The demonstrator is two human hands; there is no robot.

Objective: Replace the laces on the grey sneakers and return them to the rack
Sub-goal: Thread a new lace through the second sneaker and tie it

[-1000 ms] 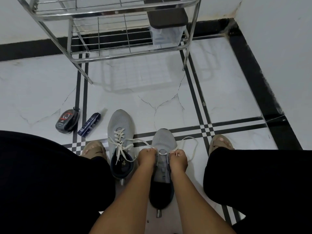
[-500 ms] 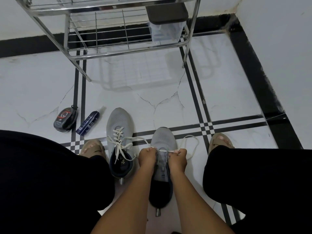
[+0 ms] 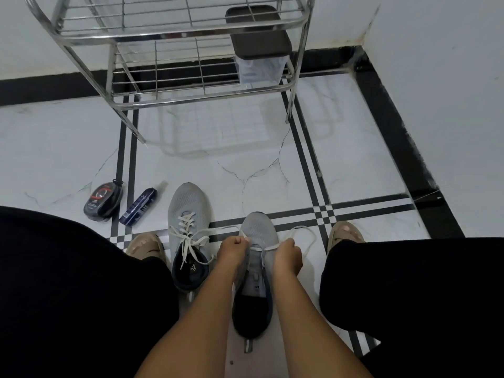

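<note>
- Floor (image 3: 354, 148): pale marble-look tiles with black inlay lines crossing; a black skirting band runs along the white walls.
- Metal rack (image 3: 191, 96): chrome wire shelves, standing at the far side against the wall, well apart from the shoes. A clear container with a dark lid (image 3: 259, 36) sits at the right end of its lower shelf.
- Person seated, knees spread, in black trousers (image 3: 68, 296); a sandalled foot (image 3: 144, 246) shows to either side of the shoes.
- Right sneaker (image 3: 259, 230): grey knit, dark lining, on the floor between the knees, toe pointing at the rack. Only the lowest eyelets carry lace.
- Left sneaker (image 3: 189, 203): grey, just beside the other shoe on its left, laced nearly to the top with loose white ends spilling over the collar.
- Left hand (image 3: 231, 249): fingers curled, pinching one end of the white lace (image 3: 268, 248) at the shoe's left edge.
- Right hand (image 3: 289, 255): fingers curled round the other end, drawn taut across the tongue; the slack loops out onto the tile on the right.
- Shoe polish tin (image 3: 102, 201): round, black, red on its label, on the floor left of the sneakers.
- Small dark blue spray bottle (image 3: 139, 207): lying between the tin and the left sneaker.
</note>
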